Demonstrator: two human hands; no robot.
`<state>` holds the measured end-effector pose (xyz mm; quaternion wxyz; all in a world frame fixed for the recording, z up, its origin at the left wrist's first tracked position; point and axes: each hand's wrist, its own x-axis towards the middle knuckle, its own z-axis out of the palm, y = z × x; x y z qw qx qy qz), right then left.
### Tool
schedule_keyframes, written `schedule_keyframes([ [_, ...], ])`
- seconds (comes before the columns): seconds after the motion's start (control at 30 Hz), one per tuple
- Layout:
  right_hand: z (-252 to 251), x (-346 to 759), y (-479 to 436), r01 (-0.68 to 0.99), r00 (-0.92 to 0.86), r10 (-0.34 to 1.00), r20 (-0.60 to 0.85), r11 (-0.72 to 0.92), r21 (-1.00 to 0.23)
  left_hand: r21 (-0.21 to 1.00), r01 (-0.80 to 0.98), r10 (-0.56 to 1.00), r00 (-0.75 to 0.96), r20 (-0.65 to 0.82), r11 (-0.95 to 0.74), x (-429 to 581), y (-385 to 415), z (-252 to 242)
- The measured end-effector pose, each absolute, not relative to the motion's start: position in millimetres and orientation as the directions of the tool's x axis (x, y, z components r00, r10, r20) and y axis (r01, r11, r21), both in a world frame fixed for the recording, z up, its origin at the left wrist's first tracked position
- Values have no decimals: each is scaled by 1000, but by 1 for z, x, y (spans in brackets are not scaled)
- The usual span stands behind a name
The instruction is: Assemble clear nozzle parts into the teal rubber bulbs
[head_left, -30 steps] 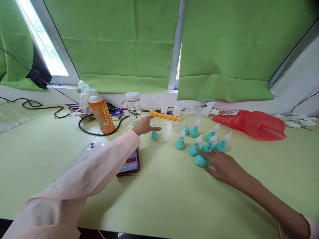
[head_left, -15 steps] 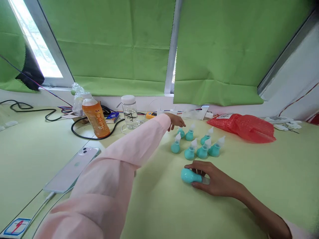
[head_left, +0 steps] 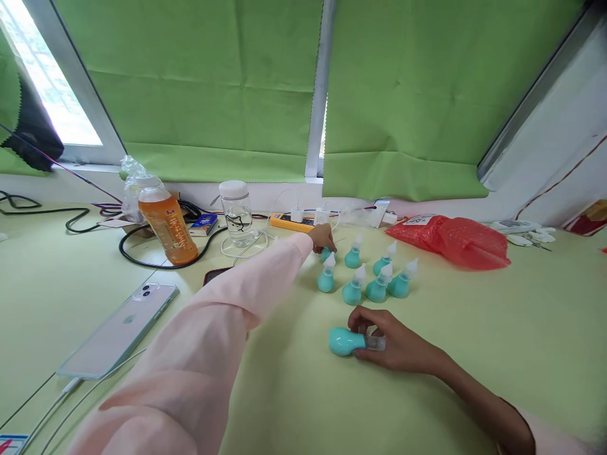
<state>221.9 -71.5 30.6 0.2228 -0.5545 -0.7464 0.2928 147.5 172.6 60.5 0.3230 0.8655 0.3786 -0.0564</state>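
Observation:
My right hand (head_left: pixel 398 346) has thumb and fingers closed round a teal bulb nasal aspirator (head_left: pixel 345 341), which is on its side low over the table, its clear end towards my palm. Farther off, my left hand (head_left: pixel 322 237) has its fingers down on the top of another teal nasal aspirator (head_left: pixel 325 254) at the back left of the group; the hand covers most of its tip. Several more aspirators with clear pointed tips stand upright close by, among them one at the front left (head_left: pixel 325 280) and one at the right (head_left: pixel 399 285).
A red plastic bag (head_left: pixel 455 243) lies behind the group to the right. Towards the left are an orange bottle (head_left: pixel 169 230), a clear jar (head_left: pixel 238 218), a yellow power strip (head_left: pixel 284 221), cables and a phone (head_left: pixel 121 332) on its charging lead.
My left hand has come down onto the back left aspirator, its fingers closing there. My right hand keeps its aspirator, now turned slightly. The whole view has shifted a little.

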Motion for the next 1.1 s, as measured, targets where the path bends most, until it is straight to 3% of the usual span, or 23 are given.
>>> schedule_keyframes([
  [0.23, 29, 222, -73, 367, -309, 943, -123, -2, -930, 628, 590, 720, 690, -66, -508, 115, 158, 79],
  [0.53, 29, 218, -76, 19, -400, 905, -146, -152, -988, 745, 469, 780, 616, 108, -474, 43, 107, 102],
  [0.63, 30, 215, -76, -53, -352, 924, -151, -181, -982, 712, 481, 791, 587, 172, -511, 27, 77, 83],
  [0.77, 31, 211, -77, -106, -290, 933, -212, -252, -962, 522, 455, 684, 588, 431, -721, 17, 49, 42],
  [0.93, 24, 215, -73, -230, -281, 926, -250, -318, -920, 526, 522, 731, 582, 355, -671, 21, 54, 14],
  [1.1, 16, 217, -70, -246, -306, 899, -314, -393, -886, 548, 529, 739, 611, 284, -648, 25, 64, 15],
])
